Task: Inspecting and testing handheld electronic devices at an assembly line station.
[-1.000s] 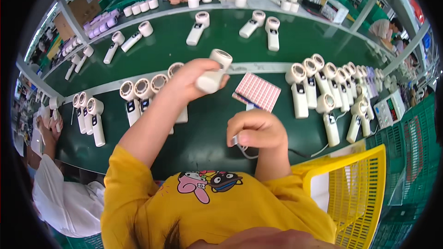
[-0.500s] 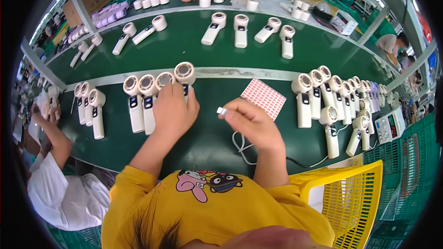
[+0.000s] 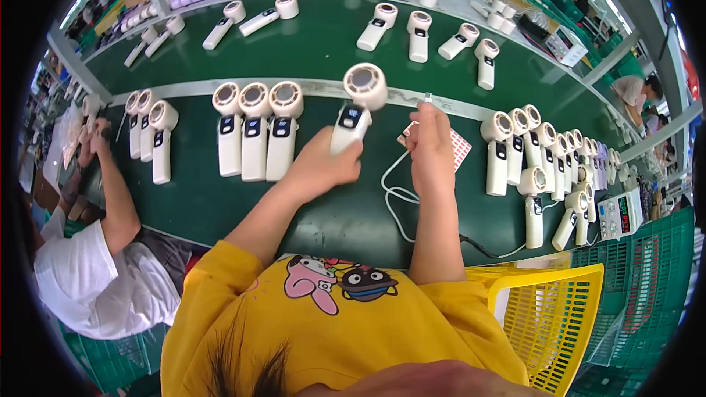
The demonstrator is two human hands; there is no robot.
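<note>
A cream handheld fan (image 3: 351,127) is gripped by its handle in my left hand (image 3: 321,167), its round head up and a small dark display lit on the handle. My right hand (image 3: 432,148) pinches a cable plug (image 3: 428,98), which points upward to the right of the fan, apart from it. From there the white cable (image 3: 390,202) loops down onto the green table (image 3: 331,228). Three similar fans (image 3: 254,140) lie in a row left of my left hand. Behind my right hand lies a sheet of red-and-white labels (image 3: 460,150), partly covered.
Many fans (image 3: 497,162) lie grouped on the right, near a power supply (image 3: 619,215) with a lit display. More fans (image 3: 418,40) lie beyond the pale divider strip (image 3: 316,89). A yellow basket (image 3: 548,316) stands right of me. Co-workers sit left and across.
My left hand has lifted the fan from the end of the row and moved it right. My right hand has risen, turning the plug from pointing left to pointing upward.
</note>
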